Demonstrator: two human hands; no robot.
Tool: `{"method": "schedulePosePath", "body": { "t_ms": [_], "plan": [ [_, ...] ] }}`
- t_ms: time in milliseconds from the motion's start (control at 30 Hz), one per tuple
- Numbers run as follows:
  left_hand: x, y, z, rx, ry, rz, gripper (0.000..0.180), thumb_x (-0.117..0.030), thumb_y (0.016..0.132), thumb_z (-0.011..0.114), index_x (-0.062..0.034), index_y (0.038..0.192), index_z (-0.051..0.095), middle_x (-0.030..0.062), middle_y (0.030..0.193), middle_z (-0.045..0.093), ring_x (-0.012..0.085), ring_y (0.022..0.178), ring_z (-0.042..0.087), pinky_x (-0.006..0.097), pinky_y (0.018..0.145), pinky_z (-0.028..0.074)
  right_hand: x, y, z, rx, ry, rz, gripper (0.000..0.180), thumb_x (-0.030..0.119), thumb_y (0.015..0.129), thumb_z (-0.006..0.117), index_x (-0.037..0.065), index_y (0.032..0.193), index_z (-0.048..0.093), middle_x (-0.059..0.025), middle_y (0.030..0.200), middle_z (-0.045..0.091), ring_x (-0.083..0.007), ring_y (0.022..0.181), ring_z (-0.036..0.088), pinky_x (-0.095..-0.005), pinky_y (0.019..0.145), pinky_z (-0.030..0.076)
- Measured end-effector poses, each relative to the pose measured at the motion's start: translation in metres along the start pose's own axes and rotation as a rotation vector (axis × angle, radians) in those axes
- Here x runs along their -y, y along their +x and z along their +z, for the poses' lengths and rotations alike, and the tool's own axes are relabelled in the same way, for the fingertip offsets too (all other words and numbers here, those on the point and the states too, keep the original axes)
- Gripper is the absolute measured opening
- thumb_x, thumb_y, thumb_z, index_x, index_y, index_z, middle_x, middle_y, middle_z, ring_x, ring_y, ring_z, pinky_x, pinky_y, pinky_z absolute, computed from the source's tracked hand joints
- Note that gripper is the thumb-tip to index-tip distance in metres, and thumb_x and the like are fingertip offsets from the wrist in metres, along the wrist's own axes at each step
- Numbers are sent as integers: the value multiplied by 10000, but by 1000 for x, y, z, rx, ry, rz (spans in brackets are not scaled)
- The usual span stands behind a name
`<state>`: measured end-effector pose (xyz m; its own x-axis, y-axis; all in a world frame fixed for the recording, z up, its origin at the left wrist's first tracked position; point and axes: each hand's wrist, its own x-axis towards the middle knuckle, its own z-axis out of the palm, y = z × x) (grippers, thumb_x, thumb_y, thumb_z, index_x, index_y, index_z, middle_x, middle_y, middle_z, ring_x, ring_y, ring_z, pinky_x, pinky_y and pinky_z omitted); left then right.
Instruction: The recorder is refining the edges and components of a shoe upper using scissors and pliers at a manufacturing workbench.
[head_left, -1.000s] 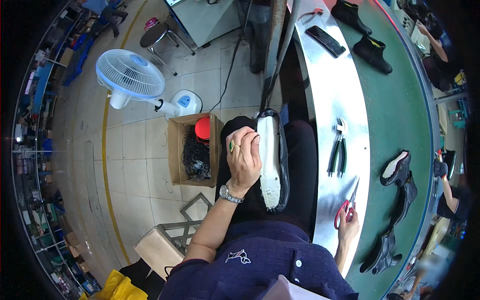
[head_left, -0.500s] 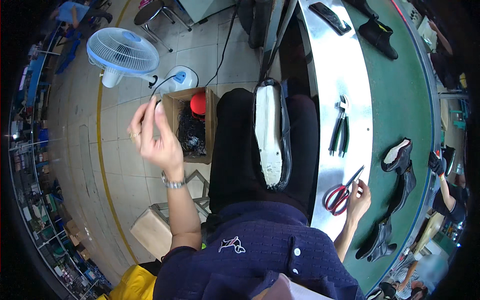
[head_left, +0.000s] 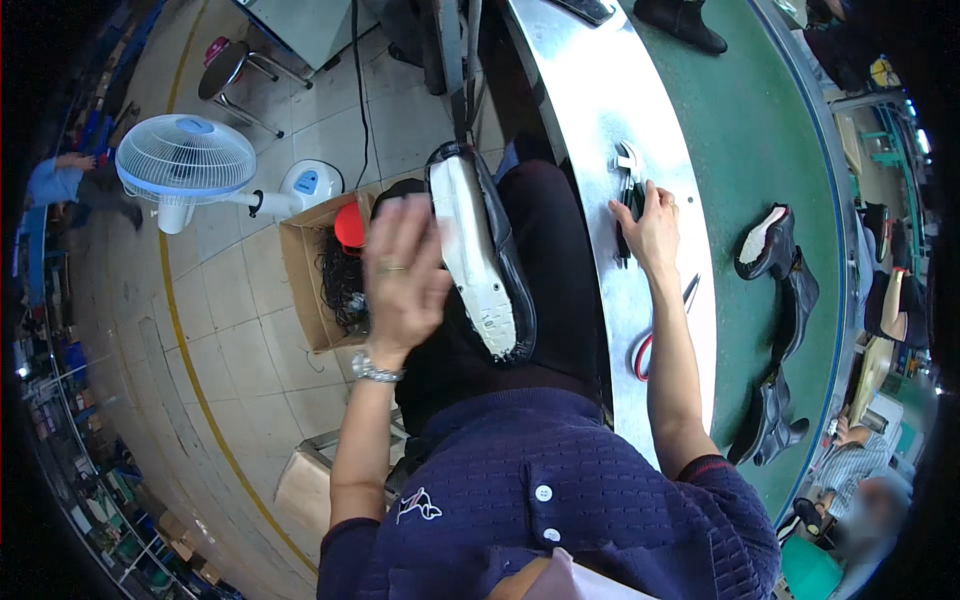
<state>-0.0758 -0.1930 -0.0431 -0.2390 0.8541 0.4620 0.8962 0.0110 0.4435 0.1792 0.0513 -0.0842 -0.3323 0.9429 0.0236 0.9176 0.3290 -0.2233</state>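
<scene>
Since half a second ago, left hand [head_left: 403, 268] returns, blurred, fingers spread, beside the black boot with pale sole [head_left: 482, 255] on the lap; right hand [head_left: 650, 222] leaves the red-handled scissors [head_left: 648, 345], covering black pliers [head_left: 627, 188], grip unclear, on the curved steel bench [head_left: 590, 110]. Beyond it: green conveyor belt [head_left: 770, 130]. On the tiled floor [head_left: 245, 330]: white fan [head_left: 185, 160], cardboard box [head_left: 312, 290].

A black boot [head_left: 487, 262] with a white sole is lying beside the green belt [head_left: 770, 140]. Red-handled scissors [head_left: 650, 340] are showing near that belt's silver edge [head_left: 590, 110].
</scene>
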Motion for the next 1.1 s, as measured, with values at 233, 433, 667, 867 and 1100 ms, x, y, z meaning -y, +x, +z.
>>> {"method": "schedulePosePath", "body": {
  "t_ms": [233,433,667,867,1100],
  "plan": [
    [-63,93,52,165,-96,248,359,-272,895,617,-66,1187,650,125,1299,581,332,1316,433,490,1112,273,-9,4,8,-33,116,25,567,375,803,711,73,1263,579,-208,1131,579,-349,1070,556,-429,881,475],
    [-35,170,70,476,-217,83,544,-382,844,693,-23,1244,608,195,1198,629,328,1105,597,383,991,421,-39,6,-26,285,814,360,474,321,844,670,25,1210,612,-143,999,645,-265,926,619,-375,810,486],
    [-6,220,66,654,-313,-49,432,-260,862,697,-103,1257,625,142,833,688,137,781,649,271,713,488,-51,-34,-84,560,1563,559,537,227,881,661,14,1336,474,-91,971,678,-103,781,618,-200,529,409],
    [-20,196,92,235,47,328,166,-166,953,537,-6,956,579,151,803,663,321,762,669,384,648,542,-23,-23,-121,829,1399,360,687,210,894,645,23,1462,307,-111,877,699,-106,672,613,-188,432,338],
    [-6,211,97,301,-128,-50,265,-269,959,542,-35,878,634,172,755,640,346,693,636,415,606,477,30,26,-137,1012,1220,124,691,103,946,560,87,1526,186,-159,1190,641,-165,995,639,-281,811,524]
  ]
}}
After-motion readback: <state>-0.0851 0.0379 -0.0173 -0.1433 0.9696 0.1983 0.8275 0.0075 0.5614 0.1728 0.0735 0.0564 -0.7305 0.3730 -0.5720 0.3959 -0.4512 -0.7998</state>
